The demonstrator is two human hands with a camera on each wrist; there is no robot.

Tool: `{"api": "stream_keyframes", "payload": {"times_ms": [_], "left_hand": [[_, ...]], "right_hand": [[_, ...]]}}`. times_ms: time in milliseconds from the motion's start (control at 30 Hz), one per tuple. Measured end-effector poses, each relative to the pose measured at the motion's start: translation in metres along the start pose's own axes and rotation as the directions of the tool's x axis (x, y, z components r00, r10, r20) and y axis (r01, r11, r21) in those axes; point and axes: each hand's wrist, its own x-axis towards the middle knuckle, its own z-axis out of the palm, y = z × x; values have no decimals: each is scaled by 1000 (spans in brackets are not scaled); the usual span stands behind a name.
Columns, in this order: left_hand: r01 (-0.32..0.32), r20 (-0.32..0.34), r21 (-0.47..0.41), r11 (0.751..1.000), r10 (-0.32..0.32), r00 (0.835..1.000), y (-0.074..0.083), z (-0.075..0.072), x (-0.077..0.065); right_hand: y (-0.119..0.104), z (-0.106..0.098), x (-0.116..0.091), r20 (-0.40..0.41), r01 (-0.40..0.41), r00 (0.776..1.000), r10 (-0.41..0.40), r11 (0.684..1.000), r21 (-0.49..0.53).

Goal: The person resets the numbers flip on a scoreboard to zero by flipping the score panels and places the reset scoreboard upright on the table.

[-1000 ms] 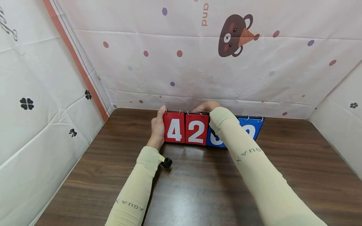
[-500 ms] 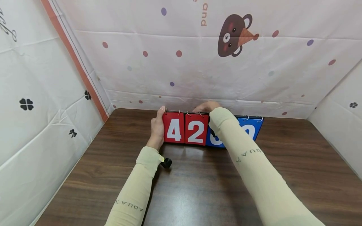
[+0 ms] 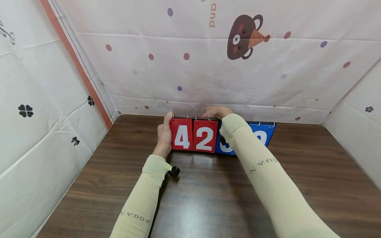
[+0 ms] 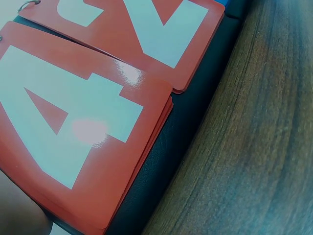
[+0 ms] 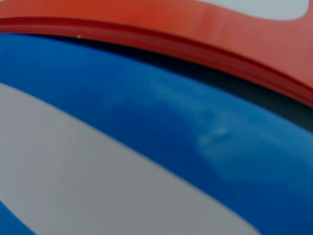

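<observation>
- Two cream, close-knit fabric sleeves [image 3: 135, 201] with dark lettering reach in over the table's near side.
- The brown wood-grain table [image 3: 297, 155] has a smooth, glossy top with a pale glare toward its near edge.
- A small, black, rounded device [image 3: 174, 171] sits at the left cuff.
- The long, rectangular red-and-blue flip scoreboard [image 3: 205, 134] stands close to the table's far edge, around that edge's middle, well in from both far corners.
- Its glossy, round-cornered red cards [image 4: 93, 142] read 4 and 2 in white; thin metal rings [image 3: 257, 123] run along the top, and the black backing [image 4: 168, 147] has a leathery grain.
- The glossy blue cards [image 3: 266, 130] are partly covered by the right sleeve, so their digits are uncertain.
- The left hand [image 3: 164, 134] grips the scoreboard's left end, thumb raised along the side.
- The right hand [image 3: 217, 111] bends over the top edge; its fingers are hidden, so I cannot tell whether they grip.
- Behind hangs a creased, whitish cloth [image 3: 134, 66] with coloured dots and a brown bear print [image 3: 239, 36].
</observation>
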Motion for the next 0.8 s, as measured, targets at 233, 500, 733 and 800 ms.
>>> {"api": "stream_keyframes", "payload": {"times_ms": [233,500,733,800], "left_hand": [[12,2,11,1000,-12,1000,1,0,0],[-7,-12,-15,1000,7,1000,2,1,-1],[-5,-15,-10,1000,5,1000,1,1,-1],[-8,-11,-11,1000,8,1000,1,2,-1]], "right_hand": [[1,2,6,-187,2,982,-9,999,-38],[-1,2,4,-370,-8,929,10,1000,7],[-5,4,-7,-469,48,882,-42,999,1],[-5,4,-9,-483,56,874,-52,998,-7]]}}
